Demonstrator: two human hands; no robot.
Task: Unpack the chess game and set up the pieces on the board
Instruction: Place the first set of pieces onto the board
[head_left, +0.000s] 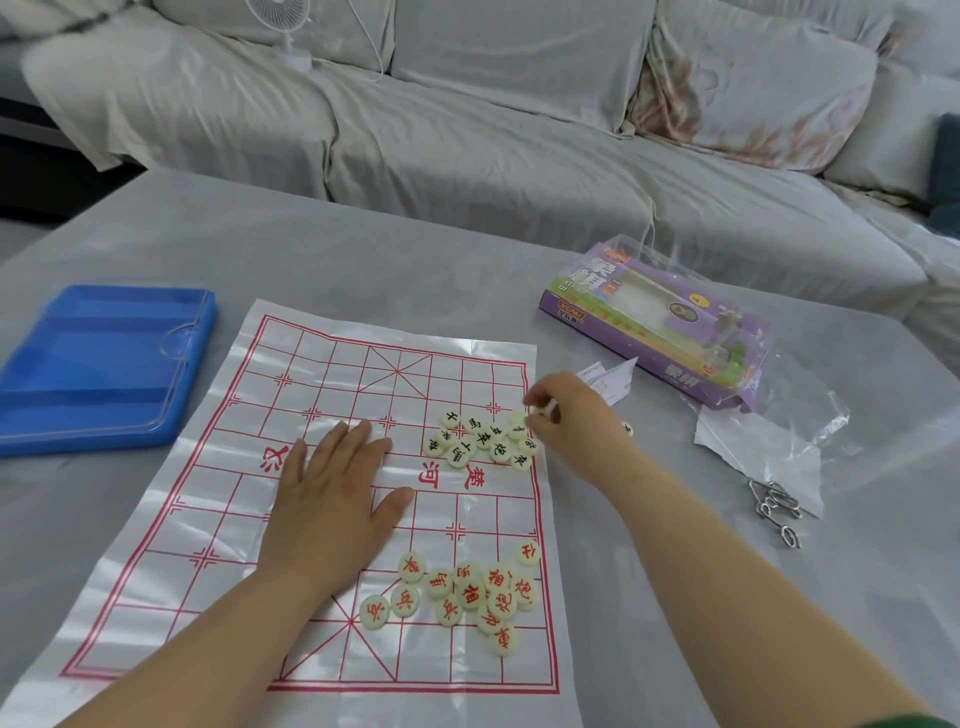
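A white plastic sheet with a red Chinese chess grid, the board (311, 395), lies spread on the grey table. Several cream discs with black characters (480, 441) are heaped near the board's right edge at mid height. Another heap of several discs with red characters (470, 595) lies at the near right. My left hand (332, 499) rests flat on the board's middle, fingers straight. My right hand (569, 413) hovers at the board's right edge beside the black heap and pinches a cream disc (545, 408) in its fingertips.
A blue plastic tray (98, 364) sits left of the board. The purple game box (660, 322) in clear wrap lies at the right, with a folded paper (610, 379), torn plastic film (763, 447) and metal wire puzzles (776, 506). A grey-covered sofa (519, 130) runs behind the table.
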